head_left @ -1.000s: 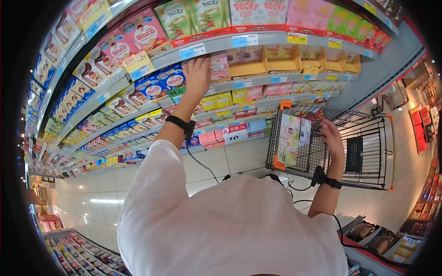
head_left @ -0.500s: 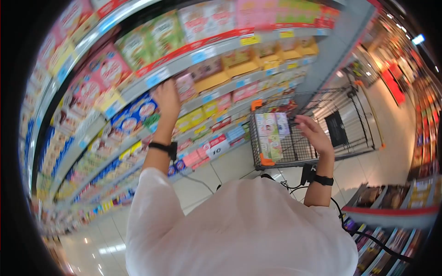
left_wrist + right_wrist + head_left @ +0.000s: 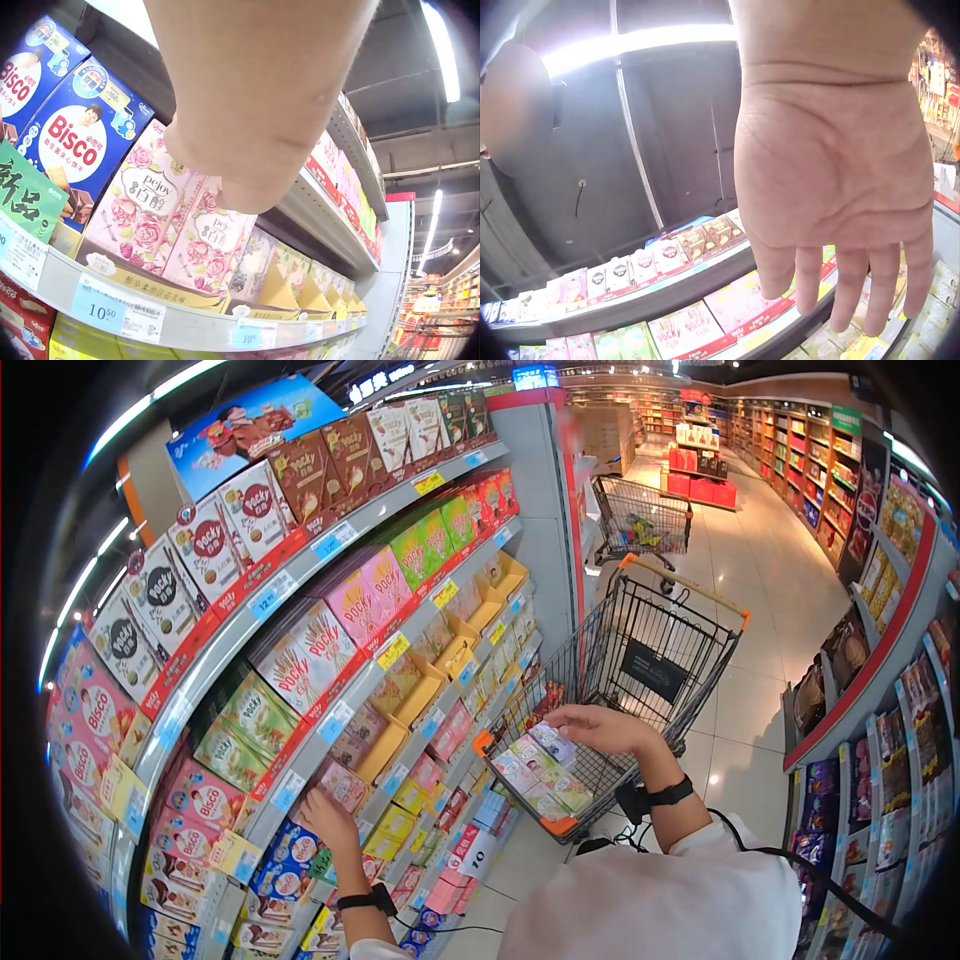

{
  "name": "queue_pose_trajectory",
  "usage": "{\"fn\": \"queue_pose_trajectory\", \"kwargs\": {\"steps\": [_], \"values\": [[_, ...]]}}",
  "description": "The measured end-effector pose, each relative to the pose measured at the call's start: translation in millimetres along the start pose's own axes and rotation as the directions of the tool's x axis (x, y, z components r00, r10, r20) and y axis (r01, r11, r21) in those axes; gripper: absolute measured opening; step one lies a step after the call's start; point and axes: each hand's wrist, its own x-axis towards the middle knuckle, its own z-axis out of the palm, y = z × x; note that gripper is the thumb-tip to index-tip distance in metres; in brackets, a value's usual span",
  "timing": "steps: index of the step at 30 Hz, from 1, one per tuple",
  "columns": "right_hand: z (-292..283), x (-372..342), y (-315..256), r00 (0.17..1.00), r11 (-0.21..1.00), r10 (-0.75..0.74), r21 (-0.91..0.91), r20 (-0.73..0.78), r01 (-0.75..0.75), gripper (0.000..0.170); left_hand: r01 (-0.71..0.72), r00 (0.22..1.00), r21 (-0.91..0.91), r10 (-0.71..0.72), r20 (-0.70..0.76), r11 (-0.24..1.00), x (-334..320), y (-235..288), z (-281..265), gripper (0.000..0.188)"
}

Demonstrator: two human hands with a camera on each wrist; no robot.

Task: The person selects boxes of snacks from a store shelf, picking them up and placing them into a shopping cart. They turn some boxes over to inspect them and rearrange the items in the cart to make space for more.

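Note:
My left hand (image 3: 328, 820) reaches in at a middle shelf, right at a row of pink flowered Pejoy boxes (image 3: 146, 202). In the left wrist view it overlaps the top of these boxes, and its fingertips are hidden behind the hand. Blue Bisco boxes (image 3: 71, 139) stand just to the left of them. Over the shopping cart (image 3: 600, 660) hovers my right hand (image 3: 605, 728), palm down and holding nothing. Its fingers (image 3: 851, 289) are straight in the right wrist view. Several pale and purple boxes (image 3: 535, 770) lie in the cart below it.
Pocky boxes (image 3: 310, 645) fill the shelf above, whose front edge juts out over the left hand. A second cart (image 3: 645, 520) stands farther along the aisle. Another stocked shelf (image 3: 870, 800) runs along the right side. Cables hang from both wrists.
The head view has swung up and toward the aisle, bringing the upper shelves and second cart into view. My left hand stays at the pink boxes, my right over the cart.

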Motion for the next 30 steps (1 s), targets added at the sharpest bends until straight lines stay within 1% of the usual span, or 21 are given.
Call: {"fn": "queue_pose_trajectory", "kwargs": {"steps": [1,3,4,5,7,9,11,12,14,17,19,20,21,23,26,28,29,30], "values": [[2.1,0.6,1.3,1.0,1.0,-0.006,0.007,-0.009,0.006,0.037,-0.009,1.0,-0.004,0.009,-0.017,1.0,-0.4,2.9,-4.1,0.029],[6.7,2.4,4.0,0.999,1.0,-0.011,0.012,0.047,0.011,0.037,-0.025,0.999,-0.007,0.025,-0.041,1.0,-1.9,5.2,-9.8,0.028],[6.4,3.8,1.7,0.996,0.993,-0.022,-0.116,0.083,0.031,0.038,-0.006,1.0,-0.013,0.006,-0.007,1.0,-1.6,6.6,-10.8,0.029],[7.4,4.3,3.0,0.997,0.992,-0.031,-0.118,0.074,0.039,0.038,0.014,1.0,-0.02,-0.013,0.026,1.0,-1.6,6.6,-10.3,0.03],[12.6,4.5,7.2,0.985,0.981,-0.113,-0.144,0.128,0.132,0.038,0.003,1.0,-0.019,-0.003,-0.004,1.0,-2.2,5.4,-5.7,0.032],[14.3,3.2,4.6,0.984,0.977,-0.114,-0.164,0.138,0.136,0.039,-0.013,1.0,0.0,0.013,-0.005,1.0,-4.5,5.7,-5.4,0.033],[15.2,-1.0,-3.0,0.985,0.986,-0.043,-0.154,0.169,0.069,0.039,-0.014,1.0,0.0,0.014,-0.001,1.0,-5.7,6.1,-6.7,0.034],[14.7,-2.9,-5.6,0.985,0.985,-0.048,-0.154,0.167,0.074,0.039,-0.012,1.0,-0.009,0.012,0.0,1.0,-5.9,6.2,-7.1,0.035],[12.6,-7.0,-8.4,0.986,0.985,0.016,-0.172,0.168,0.014,0.04,-0.011,1.0,-0.021,0.011,0.001,1.0,-4.9,8.9,-8.5,0.036],[10.3,-10.4,-2.8,0.987,0.977,-0.019,-0.205,0.161,0.052,0.04,0.0,1.0,-0.027,0.001,0.011,1.0,-2.2,12.9,-14.9,0.034],[8.1,-11.6,7.0,0.984,0.978,-0.031,-0.198,0.173,0.066,0.041,-0.017,0.999,-0.01,0.017,-0.04,1.0,2.8,9.9,-15.2,0.03],[7.4,-11.8,9.9,0.983,0.978,-0.045,-0.191,0.18,0.079,0.041,-0.012,0.999,-0.006,0.012,-0.038,1.0,5.2,9.3,-16.8,0.03],[6.8,-13.0,8.4,0.982,0.978,-0.043,-0.191,0.186,0.079,0.041,-0.014,0.999,-0.023,0.013,-0.044,1.0,7.9,10.1,-18.6,0.027],[3.9,-16.7,3.2,0.983,0.982,0.014,-0.186,0.183,0.021,0.042,-0.015,0.999,-0.04,0.013,-0.049,0.999,8.9,9.2,-18.1,0.024],[-2.4,-17.1,4.7,0.982,0.971,-0.006,-0.235,0.19,0.051,0.044,0.008,0.999,-0.071,-0.01,-0.032,0.997,7.9,7.2,-14.3,0.021],[-7.4,-14.5,8.4,0.979,0.971,-0.004,-0.232,0.206,0.053,0.044,-0.001,0.999,-0.149,-0.004,-0.032,0.989,6.4,8.7,-16.5,0.018],[-10.4,-12.7,10.8,0.976,0.971,-0.003,-0.231,0.218,0.055,0.044,0.003,1.0,-0.143,-0.008,-0.029,0.99,5.5,11.1,-18.8,0.018],[-13.5,-10.6,13.7,0.974,0.972,-0.004,-0.227,0.225,0.056,0.044,-0.017,0.998,-0.198,0.005,-0.06,0.98,5.5,15.2,-23.0,0.017]]}}
